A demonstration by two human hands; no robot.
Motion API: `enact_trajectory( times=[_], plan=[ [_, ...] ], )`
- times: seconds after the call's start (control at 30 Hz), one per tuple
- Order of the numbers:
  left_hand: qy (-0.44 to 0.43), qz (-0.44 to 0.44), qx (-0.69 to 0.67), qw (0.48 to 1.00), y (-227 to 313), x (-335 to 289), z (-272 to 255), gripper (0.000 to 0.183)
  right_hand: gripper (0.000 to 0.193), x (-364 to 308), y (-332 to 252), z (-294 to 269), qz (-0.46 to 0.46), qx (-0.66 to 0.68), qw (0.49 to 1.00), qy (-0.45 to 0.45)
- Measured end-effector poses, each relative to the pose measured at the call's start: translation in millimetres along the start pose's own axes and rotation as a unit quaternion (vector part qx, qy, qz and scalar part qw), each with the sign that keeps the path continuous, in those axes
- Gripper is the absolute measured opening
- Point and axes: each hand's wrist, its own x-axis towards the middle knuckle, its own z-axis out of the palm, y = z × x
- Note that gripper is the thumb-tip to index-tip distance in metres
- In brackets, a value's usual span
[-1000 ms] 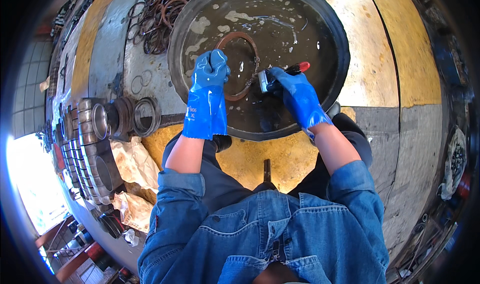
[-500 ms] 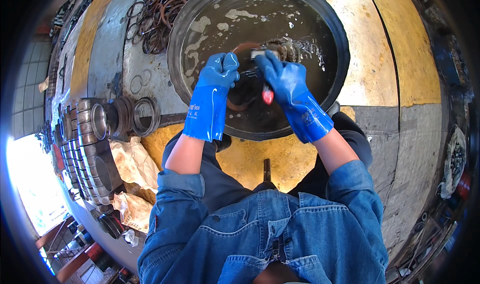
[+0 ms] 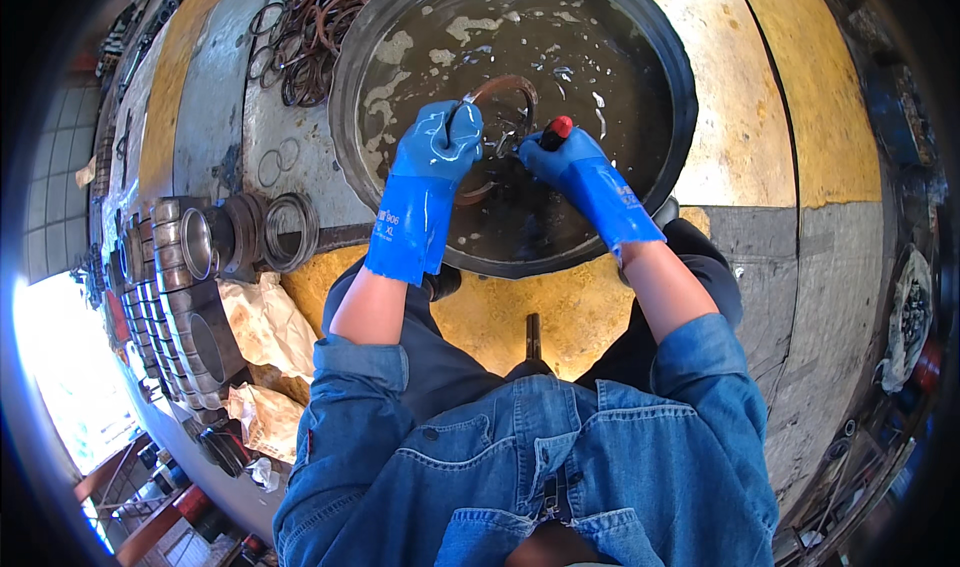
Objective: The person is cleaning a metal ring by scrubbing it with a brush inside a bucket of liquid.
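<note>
My left hand, blue-gloved, has its fingers curled closed over the left side of a brown ring. The ring is over the round dark basin between my legs: far arc shows plainly, near arc just peeks out beside my glove at the liquid. Can't tell how much is under.

My right hand, same glove, on the right of the ring, fingers wrapped round a red-ended tool. Red end up; working end lost in glare and shadow by the ring's right side, so contact with the ring can't be confirmed. No gap seen in either grip; squeeze can't be judged.

Progress: one ring in hand, wet work looks midway, ring not set down. Its surface is too small and shiny to grade. Far left, outside the basin, a heap of rings; can't tell if those are done or left. Nearer, two thin rings lie apart from the heap. Left again, metal sleeves, neither hand near them.
</note>
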Motion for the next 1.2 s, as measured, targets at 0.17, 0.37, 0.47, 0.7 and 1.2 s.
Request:
enact_trajectory(
  times=[0.17,0.37,0.47,0.7,1.2],
  plan=[
    [0.020,0.021,-0.015,0.999,-5.1,-0.1,-0.1,0.035,0.026,-27.3,-5.8,5.9,0.027,0.285,0.944,-0.163],
    [0.026,0.025,0.014,0.999,-4.0,-2.2,5.6,0.031,0.023,-16.1,-6.7,-3.7,-0.177,0.211,0.961,-0.032],
    [-0.004,0.024,0.017,1.000,-5.5,0.0,2.5,0.030,0.022,-13.5,-7.0,-8.7,-0.409,-0.034,0.874,0.261],
    [0.003,0.073,0.007,0.997,5.0,-10.4,8.0,0.032,0.018,4.5,18.0,3.8,-0.190,-0.051,0.968,0.156],
    [0.035,0.099,0.132,0.986,-2.1,-5.1,3.9,0.034,0.028,-4.9,3.2,-32.7,-0.054,0.190,0.980,-0.013]
  ],
)
